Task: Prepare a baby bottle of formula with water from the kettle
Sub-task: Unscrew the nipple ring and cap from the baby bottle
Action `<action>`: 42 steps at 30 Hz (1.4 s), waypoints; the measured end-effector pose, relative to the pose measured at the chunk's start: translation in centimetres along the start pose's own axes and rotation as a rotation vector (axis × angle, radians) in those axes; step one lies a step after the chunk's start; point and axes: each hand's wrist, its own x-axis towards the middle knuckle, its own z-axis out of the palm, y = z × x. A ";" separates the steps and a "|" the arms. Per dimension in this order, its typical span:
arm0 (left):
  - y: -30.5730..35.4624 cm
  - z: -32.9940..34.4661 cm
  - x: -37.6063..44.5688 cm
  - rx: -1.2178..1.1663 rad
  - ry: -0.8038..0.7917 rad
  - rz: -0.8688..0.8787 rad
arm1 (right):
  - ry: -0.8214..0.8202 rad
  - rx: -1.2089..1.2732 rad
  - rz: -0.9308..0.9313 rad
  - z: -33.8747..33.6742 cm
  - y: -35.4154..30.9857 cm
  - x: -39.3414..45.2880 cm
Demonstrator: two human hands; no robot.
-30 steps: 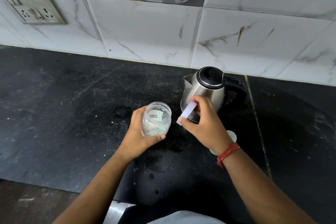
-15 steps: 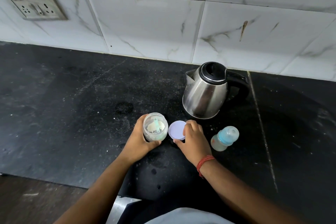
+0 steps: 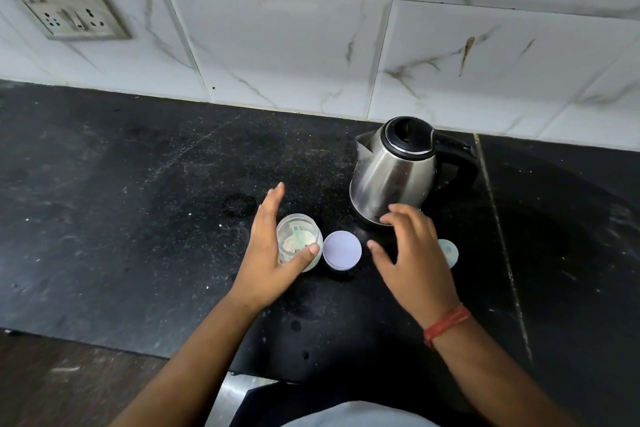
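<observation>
Neither hand has a grip on anything. Left hand [image 3: 266,253] has its fingers straight and spread, pointing toward twelve o'clock, with the thumb lying across the near side of the small clear plastic jar of pale powder [image 3: 297,242]; whether the palm touches the jar wall I cannot tell. A pale green scoop [image 3: 298,240] lies inside the open jar. Right hand [image 3: 412,253] hovers with fingers spread and loosely bent, holding nothing, a red thread band [image 3: 446,324] on its wrist. Between the hands, at three o'clock of the jar and just beside it, the round lilac lid [image 3: 342,250] lies flat on the black stone worktop [image 3: 138,218]. At one o'clock of the lid stands the stainless steel kettle with black lid and handle [image 3: 394,173]. Beyond the right hand, at three o'clock, the pale blue baby bottle [image 3: 449,251] shows only partly.
</observation>
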 end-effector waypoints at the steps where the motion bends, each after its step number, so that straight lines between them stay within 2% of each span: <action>1: 0.9 0.2 0.4 0.013 -0.014 0.058 | 0.021 -0.011 0.019 -0.8 0.5 0.1; 4: 2.9 1.5 1.7 0.030 -0.077 0.171 | -0.002 -0.031 0.119 -2.6 2.6 0.4; 9: 3.9 5.0 3.0 0.013 -0.182 0.185 | -0.254 -0.112 0.318 -4.4 5.5 -0.2; 12: 4.0 7.1 3.1 0.038 -0.249 0.189 | -0.333 -0.112 0.383 -4.8 6.2 -0.8; 15: 4.2 8.9 2.6 0.071 -0.332 0.198 | -0.352 -0.115 0.362 -5.0 6.3 -1.1; 18: 4.0 10.3 2.1 0.116 -0.384 0.226 | -0.302 -0.059 0.344 -5.3 5.8 -0.9; 21: 4.1 11.1 1.8 0.130 -0.406 0.232 | -0.278 0.065 0.349 -6.1 4.7 -0.3; 26: 4.8 10.8 1.9 0.221 -0.377 0.196 | -0.302 0.510 0.421 -6.4 3.0 0.6; 29: 4.8 10.3 1.9 0.411 -0.291 0.238 | -0.326 0.448 0.438 -5.9 2.8 1.1; 32: 4.4 10.1 1.9 0.451 -0.279 0.233 | -0.353 0.475 0.469 -5.7 2.6 1.5; 37: 4.5 10.0 1.7 0.321 -0.347 0.108 | -0.378 0.440 0.391 -5.6 2.7 1.7; 42: 5.3 9.7 1.9 -0.123 -0.546 -0.147 | -0.363 0.488 0.262 -6.2 3.6 1.3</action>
